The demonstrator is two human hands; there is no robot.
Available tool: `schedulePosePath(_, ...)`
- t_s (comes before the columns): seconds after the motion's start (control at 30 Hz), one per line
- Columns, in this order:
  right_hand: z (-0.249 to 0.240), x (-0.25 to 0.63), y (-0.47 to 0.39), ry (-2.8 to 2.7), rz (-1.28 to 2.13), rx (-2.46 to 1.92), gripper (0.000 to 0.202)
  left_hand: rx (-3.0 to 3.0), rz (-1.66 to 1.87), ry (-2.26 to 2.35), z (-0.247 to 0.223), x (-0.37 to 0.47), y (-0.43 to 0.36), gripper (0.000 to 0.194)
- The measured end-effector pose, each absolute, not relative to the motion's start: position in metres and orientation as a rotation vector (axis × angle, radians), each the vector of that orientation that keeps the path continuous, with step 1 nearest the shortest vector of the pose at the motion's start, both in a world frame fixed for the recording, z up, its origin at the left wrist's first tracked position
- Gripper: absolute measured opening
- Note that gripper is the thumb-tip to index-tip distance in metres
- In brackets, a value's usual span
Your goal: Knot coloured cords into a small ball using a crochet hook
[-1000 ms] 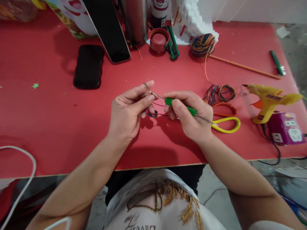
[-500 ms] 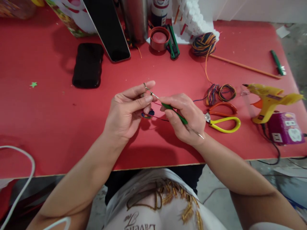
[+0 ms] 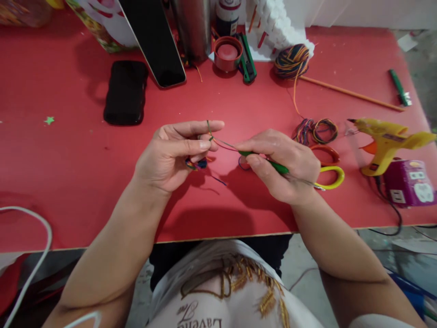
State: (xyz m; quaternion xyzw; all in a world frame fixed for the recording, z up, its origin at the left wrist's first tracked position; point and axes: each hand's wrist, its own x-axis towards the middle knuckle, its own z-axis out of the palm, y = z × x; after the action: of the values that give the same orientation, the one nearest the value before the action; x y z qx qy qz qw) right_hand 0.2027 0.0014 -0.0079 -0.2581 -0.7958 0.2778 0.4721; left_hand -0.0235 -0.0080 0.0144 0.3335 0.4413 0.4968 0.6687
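My left hand pinches a small multicoloured crochet piece, which hangs partly hidden below the thumb. A dark strand of yarn runs over the outstretched index finger. My right hand is closed around the green grip of a crochet hook. The hook's metal tip reaches left to the yarn beside my left fingertips. A reddish strand stretches between the two hands, and a dark yarn end hangs below the piece. Behind my right hand lie a loose yarn bundle and scissors, their blades hidden by the hand.
A yarn ball and wooden stick lie at the back right. A yellow glue gun leans by a purple box. Behind my hands are a black case, a leaning phone, a red jar and a green cutter.
My right hand has moved right with the crochet hook, away from my left hand. My left hand has shifted slightly left with the crochet piece. The hook's tip now sits lower on the strand.
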Motion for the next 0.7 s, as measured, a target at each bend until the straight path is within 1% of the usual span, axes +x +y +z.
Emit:
schedulePosePath(0.1,-0.004,0.206,0.002,-1.946,0.721,-0.642,0.021,0.747,1.083,1.002,0.014,-0.026,-0.008,0.033)
schedulePosePath(0.2,0.0,0.211,0.004,-1.939,0.783,-0.601,0.02,0.74,1.037,0.985,0.013,-0.027,-0.007,0.032)
schedulePosePath(0.43,0.004,0.218,0.006,-1.773,1.105,-0.602,0.017,0.793,0.965,0.952,0.012,-0.028,-0.007,0.033)
schedulePosePath(0.57,-0.006,0.212,0.003,-1.565,1.344,-0.595,0.019,0.794,1.032,0.959,0.01,-0.021,-0.011,0.032)
schedulePosePath(0.7,-0.015,0.202,-0.001,-1.493,1.378,-0.694,0.021,0.763,1.118,0.957,0.007,-0.01,-0.015,0.034)
